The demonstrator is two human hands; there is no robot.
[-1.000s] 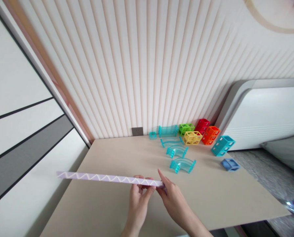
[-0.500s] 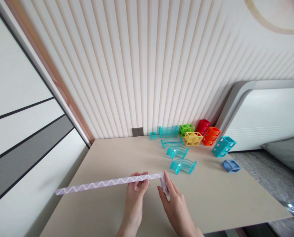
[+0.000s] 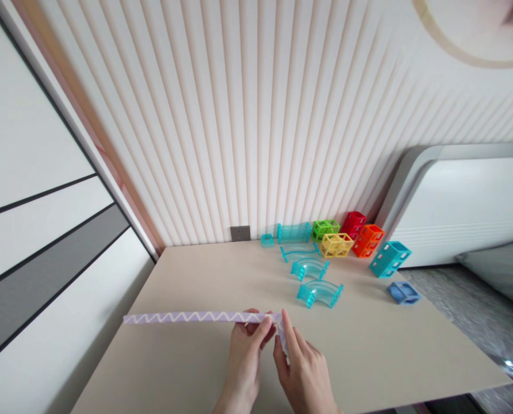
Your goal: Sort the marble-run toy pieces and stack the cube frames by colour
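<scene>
A long lavender snake puzzle [image 3: 187, 317] with white zigzag edges is held above the near part of the table. Most of it runs straight out to the left; its right end bends down toward me in a short leg. My left hand [image 3: 250, 345] is closed around the straight part near the bend, thumb on the front face and fingers behind. My right hand [image 3: 299, 356] pinches the short bent leg, with its index finger along the corner. The palm side of the right hand and part of the short leg are hidden.
On the beige table [image 3: 187, 282], clear teal track pieces [image 3: 321, 292] lie beyond my hands. Green, yellow [image 3: 336, 245], red, orange [image 3: 367, 240] and teal [image 3: 390, 259] frame blocks stand at the back right, a blue block [image 3: 404, 292] nearer. Behind is a ribbed wall with a dark socket [image 3: 240, 233].
My left hand has slid right along the snake puzzle, closer to the bend. The long part has shifted right and levelled out, its left end rising. Both hands sit closer together.
</scene>
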